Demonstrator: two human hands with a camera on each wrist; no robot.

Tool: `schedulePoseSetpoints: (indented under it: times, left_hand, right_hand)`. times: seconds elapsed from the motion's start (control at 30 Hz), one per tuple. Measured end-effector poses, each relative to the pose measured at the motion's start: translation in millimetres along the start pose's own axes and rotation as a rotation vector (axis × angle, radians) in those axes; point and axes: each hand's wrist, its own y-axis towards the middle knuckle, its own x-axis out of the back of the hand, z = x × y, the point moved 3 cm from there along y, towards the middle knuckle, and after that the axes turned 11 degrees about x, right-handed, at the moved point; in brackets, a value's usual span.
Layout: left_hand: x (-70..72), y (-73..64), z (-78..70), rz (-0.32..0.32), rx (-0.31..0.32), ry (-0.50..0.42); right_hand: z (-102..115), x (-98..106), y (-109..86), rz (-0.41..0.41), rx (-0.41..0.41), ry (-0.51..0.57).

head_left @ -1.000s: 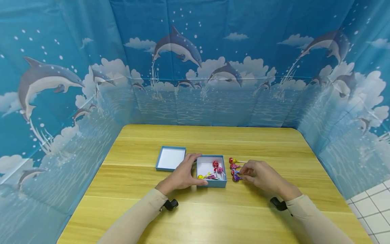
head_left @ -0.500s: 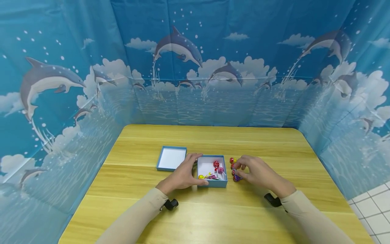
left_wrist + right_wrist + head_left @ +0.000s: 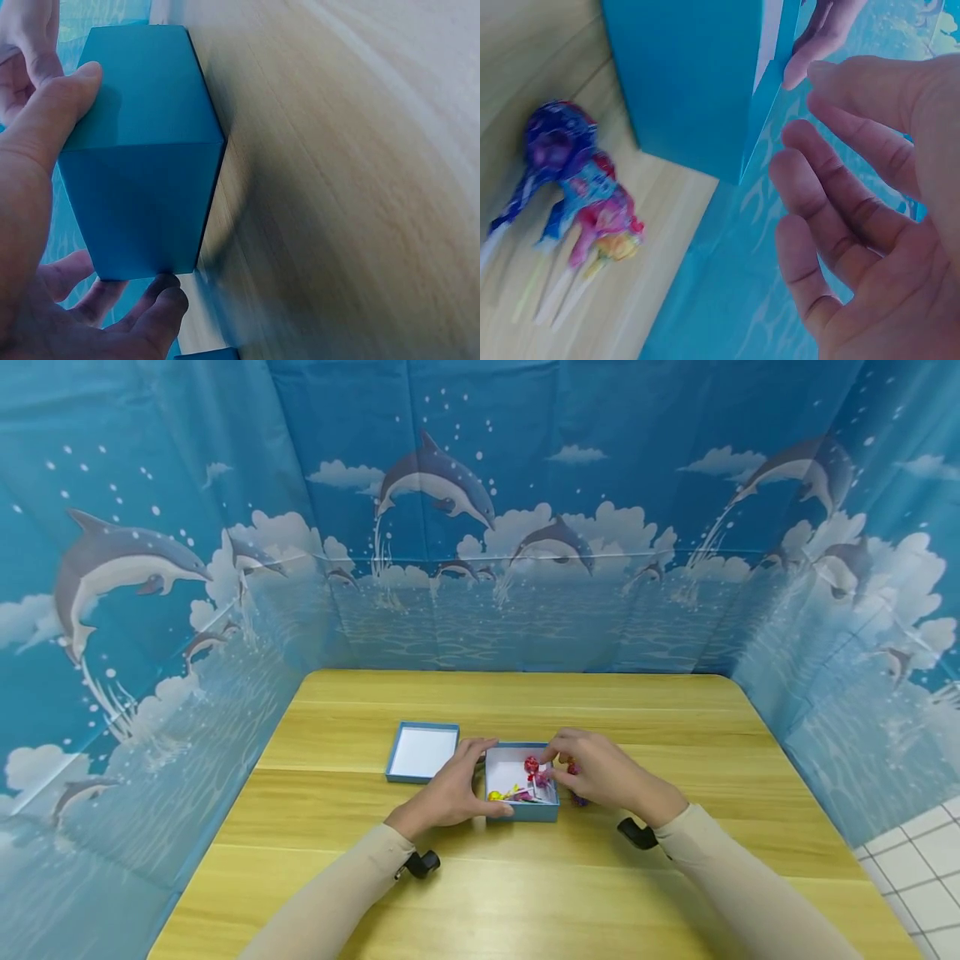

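A blue box with a white inside sits on the table, several wrapped lollipops lying in it. My left hand grips this box from its left side, thumb on the near wall and fingers round the far corner. Over the box's right rim hovers my right hand, thumb and index fingertips close together, the other fingers loosely bent. Nothing shows between them in the right wrist view. Beside the box, a row of lollipops lies on the table, a purple-wrapped one nearest; my right hand partly hides them in the head view.
To the left of the box lies its shallow blue lid, white inside facing up. The wooden table meets a blue dolphin-print curtain at the back and sides. White floor tiles show at the right.
My right hand has moved left from the lollipop row to the box's right rim. The lollipops beside the box now lie closer in line. My left hand has stayed on the box.
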Motion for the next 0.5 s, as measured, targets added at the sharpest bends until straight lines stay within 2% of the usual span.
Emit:
schedulePoseSetpoints:
  times: [0.2,0.5]
  left_hand:
    - [-0.2,-0.4,0.6,-0.004,-0.008,-0.003]
    - [-0.9,-0.9,1.2,-0.002,-0.015,-0.017]
  right_hand:
    - [0,-8,18.2,0.077,0.035,0.065]
    - [3,-25,44.6,0.231,0.137,0.174]
